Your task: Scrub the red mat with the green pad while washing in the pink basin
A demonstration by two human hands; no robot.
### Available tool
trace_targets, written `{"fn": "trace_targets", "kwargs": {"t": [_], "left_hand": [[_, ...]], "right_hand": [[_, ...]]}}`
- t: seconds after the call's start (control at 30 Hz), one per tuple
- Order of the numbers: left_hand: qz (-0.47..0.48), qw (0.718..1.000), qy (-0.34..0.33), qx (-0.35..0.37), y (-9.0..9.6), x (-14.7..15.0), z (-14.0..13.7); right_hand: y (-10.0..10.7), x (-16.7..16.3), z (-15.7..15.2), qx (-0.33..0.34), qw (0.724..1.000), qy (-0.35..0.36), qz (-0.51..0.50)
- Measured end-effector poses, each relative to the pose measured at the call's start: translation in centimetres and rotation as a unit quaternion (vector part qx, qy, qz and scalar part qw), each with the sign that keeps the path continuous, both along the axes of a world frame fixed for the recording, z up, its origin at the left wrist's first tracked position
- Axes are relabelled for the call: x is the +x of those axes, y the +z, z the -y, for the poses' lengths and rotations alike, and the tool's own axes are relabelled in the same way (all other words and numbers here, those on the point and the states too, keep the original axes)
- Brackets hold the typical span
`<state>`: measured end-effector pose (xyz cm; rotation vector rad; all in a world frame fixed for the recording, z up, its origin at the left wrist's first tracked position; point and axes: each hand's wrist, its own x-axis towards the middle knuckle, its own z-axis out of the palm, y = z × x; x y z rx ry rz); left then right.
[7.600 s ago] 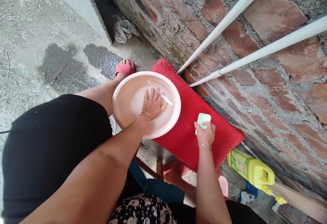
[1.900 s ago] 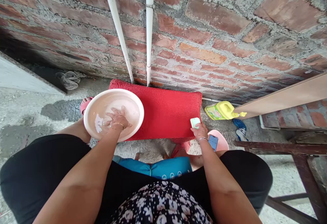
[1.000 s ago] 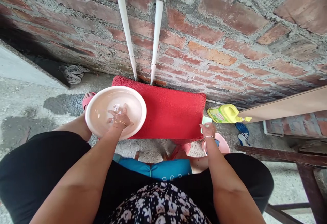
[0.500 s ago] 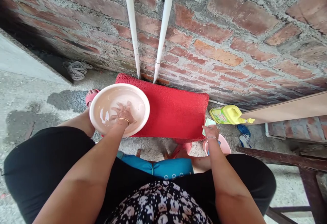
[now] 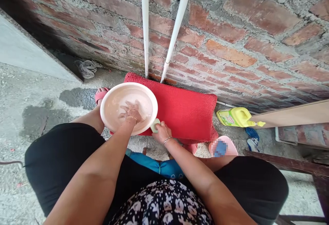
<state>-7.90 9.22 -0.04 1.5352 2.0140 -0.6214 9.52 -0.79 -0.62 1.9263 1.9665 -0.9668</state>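
A white basin [image 5: 154, 110] holding water rests on the left end of a red cloth-covered stand [image 5: 187, 115]. My left hand [image 5: 131, 111] is down in the water with its fingers spread and nothing visible in it. By the basin's right rim, my right hand [image 5: 162, 132] grips a small pale green block [image 5: 155, 125]. Whether the block is soap or a sponge cannot be made out. Fingers hide part of it.
A yellow detergent bottle [image 5: 235, 116] stands on the floor to the right. Near my right knee is a pink tub [image 5: 232, 148] with something blue inside. Two white pipes [image 5: 177, 29] run down the brick wall [image 5: 226, 57]. A grey rag [image 5: 87, 68] lies at left.
My right hand has moved left from above the pink tub to the basin's right rim, carrying the pale green block. My left hand stays in the water. The view has shifted slightly.
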Motion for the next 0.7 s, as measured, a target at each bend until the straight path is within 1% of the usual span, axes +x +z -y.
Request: {"fn": "trace_targets", "kwargs": {"t": [0.03,0.1,0.2,0.27,0.33,0.4,0.43,0.47,0.5,0.57,0.63,0.7], "left_hand": [[0.0,1.0,0.0,-0.001,0.0,0.0,0.0],[-0.004,1.0,-0.001,-0.003,-0.1,0.0,0.0],[-0.01,1.0,-0.007,-0.002,-0.3,-0.1,0.1],[-0.004,1.0,-0.01,0.004,-0.2,-0.1,0.2],[0.003,1.0,-0.007,0.007,-0.1,-0.1,0.2],[0.003,1.0,0.0,0.002,0.1,0.0,0.1],[0.002,1.0,0.003,-0.004,0.2,0.0,0.0],[0.0,1.0,0.007,-0.011,0.2,0.1,-0.1],[0.001,1.0,0.008,-0.016,0.3,0.1,-0.2],[0.005,1.0,0.005,-0.016,0.3,0.1,-0.2],[0.008,1.0,-0.001,-0.007,0.1,0.1,-0.2],[0.005,1.0,-0.003,0.002,-0.3,0.0,-0.1]], "right_hand": [[0.0,1.2,0.0,-0.002,1.0,-0.014,0.009],[-0.1,4.8,0.4,-0.001,0.997,-0.061,0.036],[0.3,12.0,1.7,0.003,0.982,-0.162,0.099],[1.0,17.1,2.8,-0.003,0.961,-0.236,0.144],[1.9,21.5,3.9,-0.022,0.934,-0.301,0.19],[2.9,24.7,4.6,-0.044,0.904,-0.356,0.233],[3.2,25.6,4.8,-0.051,0.891,-0.377,0.248],[3.4,26.0,4.8,-0.051,0.883,-0.391,0.255],[3.5,25.9,4.6,-0.043,0.882,-0.396,0.252],[3.2,24.0,3.7,-0.011,0.899,-0.378,0.22],[2.4,20.0,2.5,0.023,0.929,-0.329,0.17],[1.5,14.8,1.4,0.033,0.959,-0.256,0.114]]}}
